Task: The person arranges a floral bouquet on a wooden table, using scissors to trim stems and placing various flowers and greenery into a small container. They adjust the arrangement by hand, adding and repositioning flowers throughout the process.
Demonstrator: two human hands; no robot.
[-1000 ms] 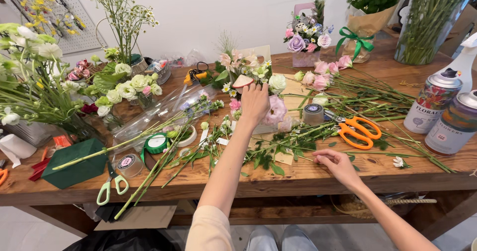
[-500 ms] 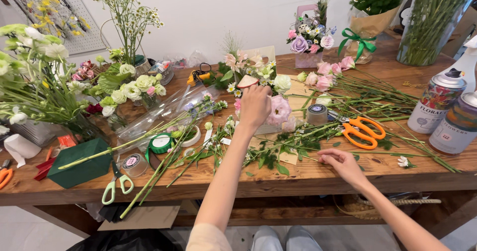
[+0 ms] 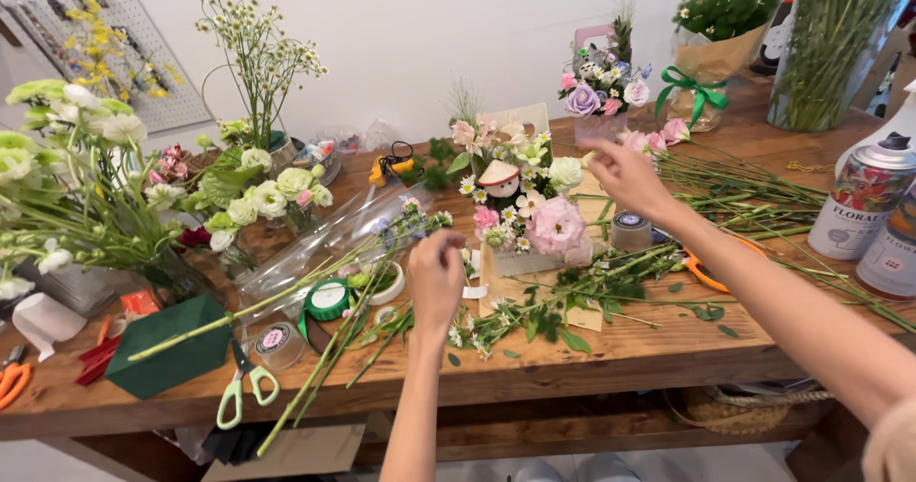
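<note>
Flower arrangement [image 3: 520,210] at frame centre — both hands close by.
Right hand [image 3: 625,177] reaches its right edge, grip loosely spread; left hand [image 3: 436,277] hovers over cut stems [image 3: 382,324] on the tabletop [image 3: 668,348], fingers curled — grip unclear.

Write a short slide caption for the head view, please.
Left hand above cut stems, right hand beside the flower arrangement.

Left hand [image 3: 436,277] curled, right hand [image 3: 625,177] outstretched.

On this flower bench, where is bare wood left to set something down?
Bare wood shows along the front edge of the table, right of the left hand and below the leafy stems, and at the front right before the spray cans. The left half is crowded: green-handled scissors, foam block, tape rolls.
</note>
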